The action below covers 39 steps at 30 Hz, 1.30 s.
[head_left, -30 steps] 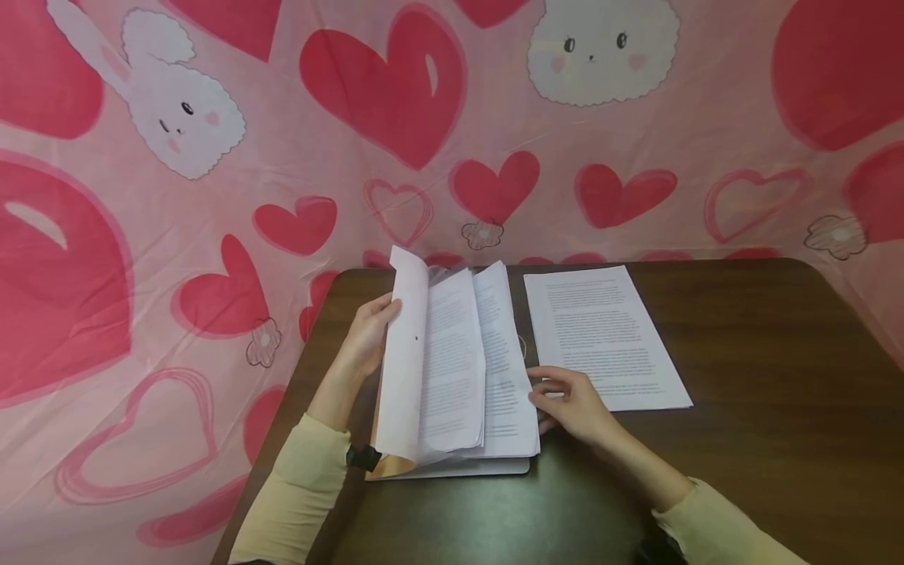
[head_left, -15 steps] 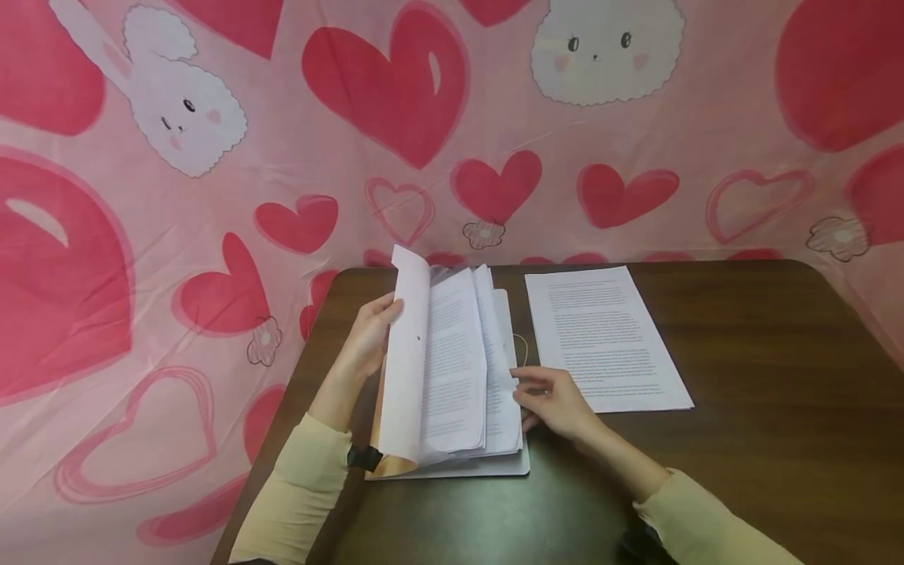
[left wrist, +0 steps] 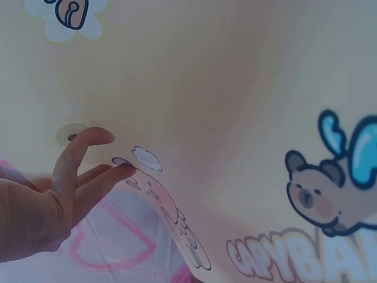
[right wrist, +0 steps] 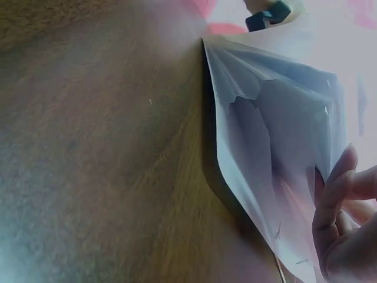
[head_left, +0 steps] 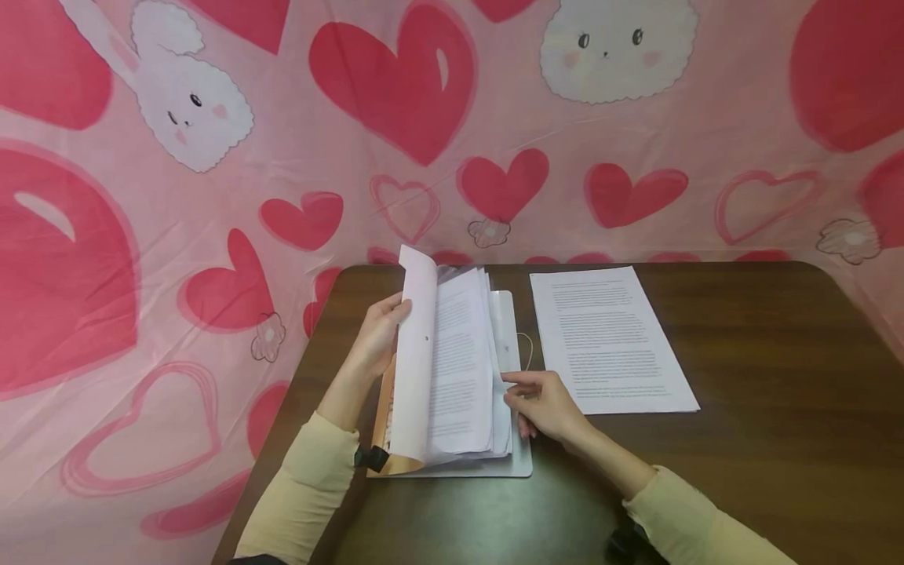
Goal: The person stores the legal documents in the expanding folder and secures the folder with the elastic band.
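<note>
A document folder [head_left: 523, 463] lies on the table with its cover [head_left: 413, 361] raised on the left. My left hand [head_left: 377, 333] grips the cover's outer edge, thumb on the pale inside; in the left wrist view the cover's outside shows a cartoon capybara [left wrist: 318, 194]. Printed sheets [head_left: 462, 369] lie inside, with a clear plastic sleeve at the top. My right hand [head_left: 547, 404] pinches the right edge of the sheets with thumb and index finger. In the right wrist view, fingers [right wrist: 336, 188] meet the paper edges above the folder's back panel [right wrist: 235, 159].
A separate stack of printed paper [head_left: 614, 337] lies on the brown table [head_left: 770, 377] right of the folder. An elastic loop [head_left: 526, 349] sticks out from the folder's right edge. Behind the table hangs a pink cloth [head_left: 395, 102] with hearts and rabbits.
My right hand has moved left together with the sheets, which now sit further inside the folder. More of the folder's right side is uncovered. My left hand stays on the raised cover.
</note>
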{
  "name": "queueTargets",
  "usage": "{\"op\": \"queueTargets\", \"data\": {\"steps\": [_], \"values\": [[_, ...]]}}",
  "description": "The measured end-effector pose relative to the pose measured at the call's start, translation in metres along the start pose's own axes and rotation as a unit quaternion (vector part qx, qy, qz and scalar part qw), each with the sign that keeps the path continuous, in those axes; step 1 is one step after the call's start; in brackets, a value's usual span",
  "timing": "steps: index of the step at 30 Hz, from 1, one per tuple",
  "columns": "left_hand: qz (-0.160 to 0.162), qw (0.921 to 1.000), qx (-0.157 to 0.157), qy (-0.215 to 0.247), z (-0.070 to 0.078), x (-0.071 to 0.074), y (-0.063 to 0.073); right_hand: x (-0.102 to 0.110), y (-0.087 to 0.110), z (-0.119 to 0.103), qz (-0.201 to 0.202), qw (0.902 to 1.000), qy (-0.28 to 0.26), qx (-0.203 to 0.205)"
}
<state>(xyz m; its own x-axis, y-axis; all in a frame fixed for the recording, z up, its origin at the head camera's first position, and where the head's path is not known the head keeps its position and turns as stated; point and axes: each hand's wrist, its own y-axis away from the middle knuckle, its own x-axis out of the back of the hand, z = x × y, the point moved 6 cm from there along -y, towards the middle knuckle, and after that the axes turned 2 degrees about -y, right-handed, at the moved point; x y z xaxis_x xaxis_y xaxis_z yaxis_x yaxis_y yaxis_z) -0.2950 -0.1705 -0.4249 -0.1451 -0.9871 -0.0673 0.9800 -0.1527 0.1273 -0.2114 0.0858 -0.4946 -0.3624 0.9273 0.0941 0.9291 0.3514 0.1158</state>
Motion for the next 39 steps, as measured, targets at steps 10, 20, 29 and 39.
{"op": "queueTargets", "data": {"steps": [10, 20, 29, 39], "values": [[0.009, 0.9999, 0.004, 0.005, 0.002, 0.002, 0.001, -0.007, -0.006, 0.004, 0.004, 1.0000, -0.003, -0.006], [0.007, 0.9998, 0.010, 0.016, 0.001, 0.012, 0.001, 0.009, -0.001, 0.004, 0.013, 0.9998, -0.008, 0.008], [0.006, 0.9998, 0.016, 0.012, 0.002, 0.012, 0.003, 0.049, 0.011, 0.002, 0.030, 0.9992, -0.025, 0.013], [0.004, 0.9998, 0.015, 0.009, 0.002, 0.014, 0.003, 0.107, 0.031, -0.003, 0.152, 0.9724, 0.170, 0.047]]}}
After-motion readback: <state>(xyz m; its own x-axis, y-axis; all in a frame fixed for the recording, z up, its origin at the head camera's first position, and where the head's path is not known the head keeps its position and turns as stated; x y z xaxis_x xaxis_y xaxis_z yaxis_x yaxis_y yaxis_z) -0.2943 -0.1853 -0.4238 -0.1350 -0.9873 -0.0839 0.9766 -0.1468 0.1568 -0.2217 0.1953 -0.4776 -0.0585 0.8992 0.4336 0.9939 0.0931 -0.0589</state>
